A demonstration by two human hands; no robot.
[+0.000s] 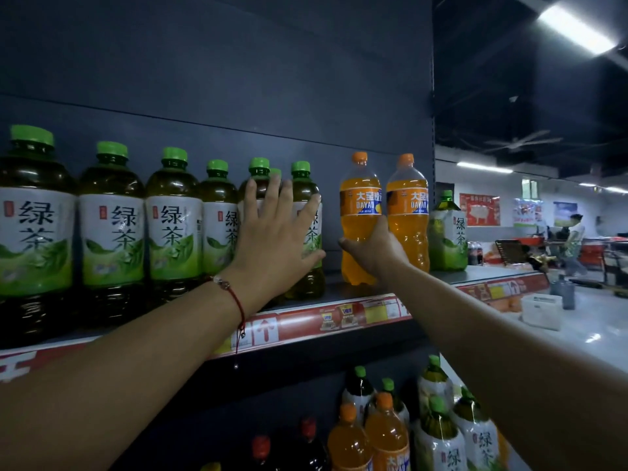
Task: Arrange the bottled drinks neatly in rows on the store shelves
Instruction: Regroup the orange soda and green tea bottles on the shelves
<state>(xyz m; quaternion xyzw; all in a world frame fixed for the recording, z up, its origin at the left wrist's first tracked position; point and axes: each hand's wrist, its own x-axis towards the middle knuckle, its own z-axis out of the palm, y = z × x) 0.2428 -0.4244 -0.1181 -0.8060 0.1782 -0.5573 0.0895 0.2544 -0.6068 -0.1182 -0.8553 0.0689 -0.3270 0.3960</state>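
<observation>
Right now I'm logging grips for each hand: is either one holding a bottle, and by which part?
The right hand grips the left orange soda bottle around its lower body. The left hand lies open against the green tea bottles, gripping nothing.

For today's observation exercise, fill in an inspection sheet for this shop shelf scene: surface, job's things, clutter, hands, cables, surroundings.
Surface: dark upper shelf with a red price strip along its front edge; a gap between the tea and the orange bottles.
Job's things: green tea bottles in a row at the left; two orange soda bottles at the right; one more tea bottle at the shelf end.
Clutter: mixed bottles bunched on the lower shelf.
Hands: left hand spread flat against the tea bottles; right hand gripping the nearer orange bottle.
Cables: nothing seen.
Surroundings: ceiling lights, wall posters, a distant person.
</observation>
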